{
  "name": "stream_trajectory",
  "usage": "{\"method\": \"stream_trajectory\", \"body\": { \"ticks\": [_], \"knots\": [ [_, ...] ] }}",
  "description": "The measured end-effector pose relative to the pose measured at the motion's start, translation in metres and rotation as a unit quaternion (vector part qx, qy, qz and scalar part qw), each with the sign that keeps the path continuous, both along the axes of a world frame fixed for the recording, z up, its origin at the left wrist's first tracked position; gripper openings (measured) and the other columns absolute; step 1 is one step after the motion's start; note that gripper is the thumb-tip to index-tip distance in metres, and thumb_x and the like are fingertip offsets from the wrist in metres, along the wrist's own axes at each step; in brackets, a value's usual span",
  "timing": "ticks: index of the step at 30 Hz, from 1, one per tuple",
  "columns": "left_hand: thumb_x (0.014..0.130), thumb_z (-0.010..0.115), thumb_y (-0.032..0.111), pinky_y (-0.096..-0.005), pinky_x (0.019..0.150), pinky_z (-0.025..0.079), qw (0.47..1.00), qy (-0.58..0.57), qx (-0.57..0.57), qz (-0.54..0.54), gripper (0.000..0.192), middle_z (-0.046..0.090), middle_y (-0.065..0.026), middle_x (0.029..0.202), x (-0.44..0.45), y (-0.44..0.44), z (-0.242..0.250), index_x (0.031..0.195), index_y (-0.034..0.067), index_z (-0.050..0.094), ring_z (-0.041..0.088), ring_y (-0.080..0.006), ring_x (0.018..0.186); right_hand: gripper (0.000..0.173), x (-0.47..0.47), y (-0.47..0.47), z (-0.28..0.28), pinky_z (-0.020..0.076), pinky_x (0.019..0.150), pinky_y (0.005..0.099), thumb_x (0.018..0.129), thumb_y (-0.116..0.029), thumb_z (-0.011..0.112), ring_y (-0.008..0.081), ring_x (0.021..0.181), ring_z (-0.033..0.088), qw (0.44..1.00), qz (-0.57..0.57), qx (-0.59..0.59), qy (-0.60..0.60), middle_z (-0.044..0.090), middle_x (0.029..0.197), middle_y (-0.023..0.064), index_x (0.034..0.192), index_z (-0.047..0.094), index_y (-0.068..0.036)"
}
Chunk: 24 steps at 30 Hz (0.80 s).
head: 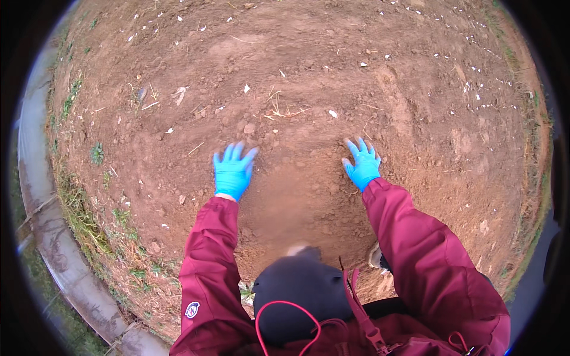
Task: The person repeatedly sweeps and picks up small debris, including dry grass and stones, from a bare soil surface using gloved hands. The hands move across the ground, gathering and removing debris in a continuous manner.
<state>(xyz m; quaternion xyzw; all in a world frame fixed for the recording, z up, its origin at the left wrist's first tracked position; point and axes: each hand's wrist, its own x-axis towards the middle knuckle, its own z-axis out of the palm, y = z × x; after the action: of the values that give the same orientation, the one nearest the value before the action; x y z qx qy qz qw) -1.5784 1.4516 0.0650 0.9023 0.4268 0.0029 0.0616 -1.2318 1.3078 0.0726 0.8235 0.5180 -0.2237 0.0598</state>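
My left hand (233, 169), in a blue disposable glove, is palm down just over or on the brown soil (298, 178), with its fingers spread and slightly blurred. Level with it on the other side is my right hand (363, 162), gloved alike, fingers apart and holding nothing. Between the two hands lies a patch of loose, fairly smooth earth. Just beyond them are some dry straw stalks (279, 113), a small clod (249, 128) and a white piece (333, 114). Whether either palm touches the ground, I cannot tell.
Small white bits (478, 96) dot the soil, some in lines at the right. Weeds (97, 153) and dry grass (82, 213) border the left side, beside a long grey strip (49, 213). My dark-clothed knee (300, 289) and part of a shoe (376, 257) are close below.
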Motion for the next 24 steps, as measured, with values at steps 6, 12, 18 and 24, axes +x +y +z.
{"method": "stream_trajectory", "body": {
  "ticks": [6,12,18,24],
  "knots": [
    [0.085,0.065,0.021,-0.0506,0.095,0.039,0.987,0.036,0.101,0.117,0.029,0.059,-0.0053,0.123,-0.128,0.017,-0.013,0.114,0.026,0.064,0.051,-0.0285,0.121,0.063,0.037,-0.023,0.013,0.0249,0.11,0.0648,0.089,-0.039,0.063,0.0435,0.141,0.03,0.998,-0.006,-0.066,-0.004,0.032,0.157,0.0109,0.147,0.04,-0.035],
    [0.096,0.053,0.035,-0.0575,0.099,0.039,0.891,0.227,0.073,0.385,0.049,0.044,-0.0165,0.144,-0.245,-0.004,-0.029,0.145,0.034,0.042,0.04,-0.0386,0.134,0.061,0.065,-0.035,0.011,0.0271,0.11,0.0632,0.089,-0.036,0.062,0.0428,0.14,0.031,0.997,-0.065,-0.039,-0.019,0.033,0.157,0.0095,0.146,0.042,-0.035],
    [0.095,0.038,0.067,-0.063,0.105,0.034,0.812,0.036,-0.013,0.582,0.065,0.024,-0.0283,0.155,-0.145,-0.011,-0.07,0.152,0.036,0.032,0.029,-0.0492,0.139,0.066,-0.027,0.039,-0.003,0.0221,0.111,0.0669,0.091,-0.054,0.054,0.0464,0.143,0.024,0.996,-0.048,0.021,0.067,0.026,0.159,0.0123,0.15,0.035,-0.031],
    [0.096,0.049,0.054,-0.0609,0.094,0.041,0.877,0.02,-0.044,0.478,0.054,0.042,-0.0169,0.142,0.009,-0.024,-0.037,0.138,0.02,0.052,0.04,-0.0436,0.126,0.07,-0.144,0.11,-0.005,0.0307,0.105,0.0635,0.083,-0.042,0.066,0.0412,0.141,0.028,0.989,-0.012,0.095,0.109,0.036,0.15,0.0155,0.144,0.044,-0.016]
  ]
}}
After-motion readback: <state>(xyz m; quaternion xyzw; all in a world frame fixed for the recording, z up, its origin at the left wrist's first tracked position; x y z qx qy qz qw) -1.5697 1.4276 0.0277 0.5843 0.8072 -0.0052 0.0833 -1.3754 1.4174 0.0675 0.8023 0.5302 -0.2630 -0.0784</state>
